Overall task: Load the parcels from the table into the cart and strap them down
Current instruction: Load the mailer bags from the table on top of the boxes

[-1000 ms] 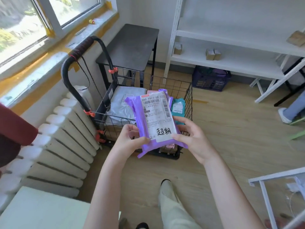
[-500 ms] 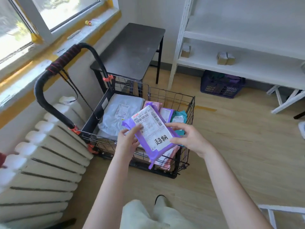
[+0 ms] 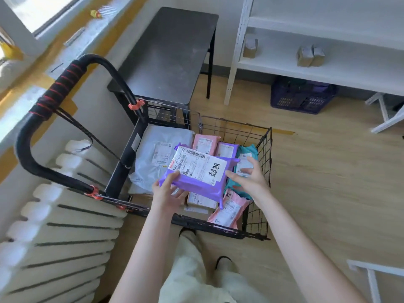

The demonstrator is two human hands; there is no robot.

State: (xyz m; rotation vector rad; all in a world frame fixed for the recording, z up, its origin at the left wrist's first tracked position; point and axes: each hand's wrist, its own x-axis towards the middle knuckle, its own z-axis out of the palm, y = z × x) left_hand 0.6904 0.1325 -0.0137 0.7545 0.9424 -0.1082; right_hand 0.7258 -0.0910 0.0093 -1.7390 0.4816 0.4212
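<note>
1. Left hand (image 3: 168,191) grips the near-left corner of the purple parcel (image 3: 196,171), thumb on top and fingers under. Right hand (image 3: 247,178) is loose with fingers spread and the thumb against the parcel's right edge. It is steadying, not clearly gripping.
2. The parcel is label-up over the cart (image 3: 207,225) basket, just above the load. Can't tell if it's resting on anything yet.
3. Under it is a lumpy pile of soft mailers: pink parcel (image 3: 227,212) near side, teal parcel (image 3: 248,153) right, grey bag (image 3: 153,156) left.
4. Risk: this is effectively a one-hand hold on slick poly. It could slip and land skewed, or slide off the pile against the wire wall.
5. Risk: a soft, uneven top means the strap may squeeze parcels out sideways unless they're laid flat.
6. Risk: the cord (image 3: 87,134) runs from the handle (image 3: 65,77) down to the cart's left post. A parcel dropped that side could trap it.
7. Radiator (image 3: 56,232) sits just left of the cart, on a wood floor (image 3: 328,182).
8. Beyond: black counter (image 3: 170,53) right behind the cart, white shelf (image 3: 349,68) with small boxes (image 3: 309,54), blue crate (image 3: 301,98) underneath, and a window sill (image 3: 91,33) far left.
</note>
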